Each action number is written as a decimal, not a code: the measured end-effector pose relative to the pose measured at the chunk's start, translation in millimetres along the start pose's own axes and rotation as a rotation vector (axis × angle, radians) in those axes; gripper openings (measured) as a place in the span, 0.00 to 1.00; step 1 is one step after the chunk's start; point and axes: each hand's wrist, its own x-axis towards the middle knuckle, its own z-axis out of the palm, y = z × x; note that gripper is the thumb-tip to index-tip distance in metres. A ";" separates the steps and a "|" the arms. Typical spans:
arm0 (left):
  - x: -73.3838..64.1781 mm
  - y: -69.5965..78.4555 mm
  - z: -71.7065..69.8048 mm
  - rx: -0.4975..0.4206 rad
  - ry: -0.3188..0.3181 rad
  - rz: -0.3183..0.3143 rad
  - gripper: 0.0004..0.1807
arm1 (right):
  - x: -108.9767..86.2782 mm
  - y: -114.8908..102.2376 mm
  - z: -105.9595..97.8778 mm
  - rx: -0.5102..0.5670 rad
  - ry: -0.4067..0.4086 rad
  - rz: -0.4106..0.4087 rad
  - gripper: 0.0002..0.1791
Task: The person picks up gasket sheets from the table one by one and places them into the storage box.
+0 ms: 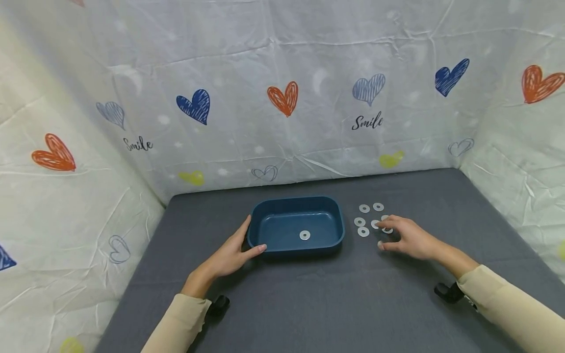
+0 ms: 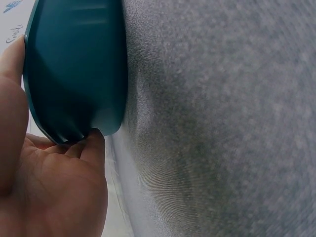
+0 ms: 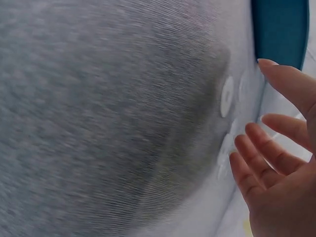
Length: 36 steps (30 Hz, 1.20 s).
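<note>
A dark blue rectangular tray (image 1: 296,247) stands on the table, with one flat metal washer (image 1: 304,231) lying inside it. My left hand (image 1: 229,253) holds the tray's left end, its thumb at the near rim and its fingers round the side. In the left wrist view, the fingers (image 2: 94,148) meet the tray's outer wall (image 2: 74,64). Right of the tray, several more washers (image 1: 363,236) lie loosely grouped on the cloth. Over their right side hovers my right hand (image 1: 408,239), thumb and fingers spread apart with nothing between them. It partly hides some washers.
A dark grey cloth (image 1: 309,304) covers the table. Behind it and at both sides hangs a white sheet (image 1: 238,142) printed with hearts and words. The tray's wall (image 3: 281,29) is near the right thumb in the right wrist view.
</note>
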 end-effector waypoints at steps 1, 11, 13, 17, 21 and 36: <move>0.3 0.0 0.1 0.000 -0.001 0.001 0.60 | -1.1 0.9 1.5 -0.001 -0.001 -0.002 0.29; 2.3 1.1 0.0 0.001 -0.004 -0.010 0.60 | -7.8 8.0 7.5 -0.016 0.006 -0.037 0.21; 2.9 1.2 -0.1 0.002 -0.004 -0.010 0.60 | -8.6 8.6 7.2 -0.009 0.000 -0.037 0.19; 3.0 0.6 -0.1 0.003 -0.001 -0.008 0.60 | -8.7 9.2 7.4 0.019 0.001 -0.040 0.14; 2.7 0.8 0.1 0.006 0.002 -0.006 0.60 | -7.9 11.0 7.6 0.047 0.020 -0.051 0.11; 2.5 0.1 0.4 -0.003 -0.007 -0.013 0.61 | -2.9 18.2 7.4 0.081 -0.013 -0.042 0.09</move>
